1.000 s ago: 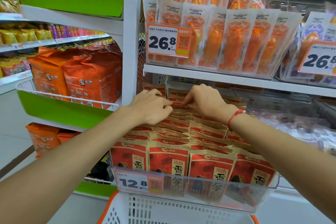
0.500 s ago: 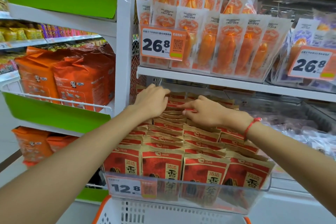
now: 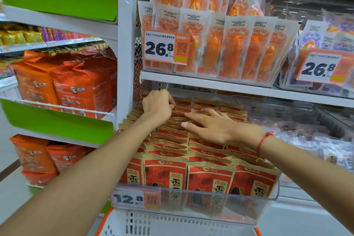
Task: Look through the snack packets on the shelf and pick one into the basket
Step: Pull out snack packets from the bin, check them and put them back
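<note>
Head view, browse step: my left hand (image 3: 157,105) pinches a rear red seed packet (image 3: 182,109) on the lower shelf; right hand (image 3: 214,128) spread flat on rows. Next, I reckon: lift one, drop into basket (image 3: 172,224) below.

Single head-worn view, wide-angle, looking forward and down, close. Left hand (image 3: 157,105) and right hand (image 3: 216,128) mid-frame; shelf (image 3: 210,84) above hands, basket (image 3: 172,225) below.
</note>
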`<state>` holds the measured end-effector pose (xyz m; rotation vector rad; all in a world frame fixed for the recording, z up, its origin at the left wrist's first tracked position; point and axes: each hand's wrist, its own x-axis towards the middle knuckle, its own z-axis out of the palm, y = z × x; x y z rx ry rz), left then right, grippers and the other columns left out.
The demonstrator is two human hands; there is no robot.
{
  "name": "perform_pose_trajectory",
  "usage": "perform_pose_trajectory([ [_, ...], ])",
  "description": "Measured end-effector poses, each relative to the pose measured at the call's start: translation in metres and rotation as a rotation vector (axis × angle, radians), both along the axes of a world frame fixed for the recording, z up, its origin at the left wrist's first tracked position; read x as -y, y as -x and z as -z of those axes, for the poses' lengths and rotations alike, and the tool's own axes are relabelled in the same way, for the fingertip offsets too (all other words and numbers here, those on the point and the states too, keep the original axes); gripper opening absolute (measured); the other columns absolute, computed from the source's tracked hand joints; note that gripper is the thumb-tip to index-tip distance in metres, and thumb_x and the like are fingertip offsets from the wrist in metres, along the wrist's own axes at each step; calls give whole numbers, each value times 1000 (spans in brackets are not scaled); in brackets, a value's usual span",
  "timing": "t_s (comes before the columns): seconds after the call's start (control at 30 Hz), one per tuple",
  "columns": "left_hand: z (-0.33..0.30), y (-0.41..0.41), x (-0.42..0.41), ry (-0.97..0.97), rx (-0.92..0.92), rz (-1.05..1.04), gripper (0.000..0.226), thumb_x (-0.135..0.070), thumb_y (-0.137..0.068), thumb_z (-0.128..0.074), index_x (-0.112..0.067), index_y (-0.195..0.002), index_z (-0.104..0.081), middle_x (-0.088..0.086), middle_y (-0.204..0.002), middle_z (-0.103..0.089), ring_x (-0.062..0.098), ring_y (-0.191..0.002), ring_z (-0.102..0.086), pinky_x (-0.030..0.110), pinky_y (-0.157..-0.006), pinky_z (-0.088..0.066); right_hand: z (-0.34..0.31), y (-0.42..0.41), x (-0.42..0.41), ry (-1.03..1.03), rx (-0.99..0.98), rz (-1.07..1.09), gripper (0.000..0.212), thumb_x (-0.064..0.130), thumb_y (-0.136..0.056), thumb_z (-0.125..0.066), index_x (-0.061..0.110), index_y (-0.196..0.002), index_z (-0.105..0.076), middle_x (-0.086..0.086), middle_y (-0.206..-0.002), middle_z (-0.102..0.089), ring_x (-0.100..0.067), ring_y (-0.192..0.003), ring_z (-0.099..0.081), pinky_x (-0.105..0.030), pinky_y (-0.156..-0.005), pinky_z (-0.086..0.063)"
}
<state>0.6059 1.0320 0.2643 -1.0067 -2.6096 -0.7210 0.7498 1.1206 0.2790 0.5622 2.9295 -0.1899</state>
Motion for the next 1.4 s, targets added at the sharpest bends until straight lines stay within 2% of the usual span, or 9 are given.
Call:
perform_pose_trajectory([
  [0.2, -6, -5, 14, -16, -72, 47, 19, -32, -95, -61, -31, -108, -74, 0, -119, -67, 19, -123, -50, 35, -83, -44, 3, 2, 0, 14, -17, 22, 67, 70, -93, -16, 39, -153, -17, 14, -161, -15, -16, -150, 2, -47, -118, 2],
  [0.5, -15, -24, 58, -217, -155, 48, 19, -30, -96, -58, -35, -109, -72, -9, -108, -69, 16, -110, -54, 28, -69, -36, 4, 5, 1, 36, -56, 56, 67, 69, -94, -20, 34, -151, -27, 9, -160, -21, -18, -150, -4, -48, -120, -2],
  [0.63, -28, -46, 77, -327, -226, 85, 20, -33, -97, -56, -34, -109, -72, -15, -109, -68, 12, -110, -53, 26, -68, -33, 1, 4, 7, 107, -349, 89, 54, 51, -94, -53, 16, -135, -49, -3, -131, -59, -23, -122, -54, -35, -97, -45],
  [0.7, -35, -55, 86, -382, -260, 118, 20, -34, -97, -57, -34, -109, -72, -15, -106, -67, 11, -106, -54, 26, -66, -35, -3, 2, 14, 198, -573, 150, 50, 40, -90, -65, 13, -128, -45, -4, -117, -64, -23, -106, -62, -34, -87, -50],
  [0.83, -48, -72, 105, -495, -272, 181, 16, -33, -93, -62, -33, -104, -74, -17, -103, -68, 10, -101, -55, 29, -70, -45, -15, -11, 26, 324, -858, 109, 39, 26, -86, -72, 17, -122, -58, -2, -113, -67, -20, -105, -64, -41, -91, -53],
  [1.03, -52, -86, 145, -688, 59, 355, 35, -24, -92, -66, -41, -122, -60, -21, -123, -53, 5, -118, -47, 23, -94, -42, -23, -49, 57, 469, -1058, -2, 25, 28, -85, -74, 19, -108, -69, 5, -98, -71, -15, -88, -66, -41, -81, -57],
  [1.2, -29, -115, 174, -662, 361, 391, 59, -36, -91, -62, -32, -144, -36, -19, -125, -50, -14, -103, -50, 6, -79, -43, -15, -93, 92, 691, -1137, 10, 21, 33, -88, -68, 23, -107, -67, 9, -99, -72, -9, -93, -66, -21, -81, -53],
  [1.33, -2, -131, 186, -561, 559, 421, 56, -54, -79, -56, -32, -130, -51, -20, -116, -58, -14, -97, -56, 16, -86, -50, 2, -111, 110, 893, -955, 24, 19, 28, -89, -65, 20, -107, -66, 5, -97, -73, -2, -85, -69, -11, -65, -50],
  [1.4, 12, -135, 190, -556, 597, 425, 29, -47, -83, -58, -37, -109, -58, -23, -106, -63, -12, -93, -60, 17, -83, -51, 14, -114, 119, 969, -862, 31, 22, 25, -90, -63, 15, -109, -65, -1, -98, -73, -4, -81, -71, -10, -62, -50],
])
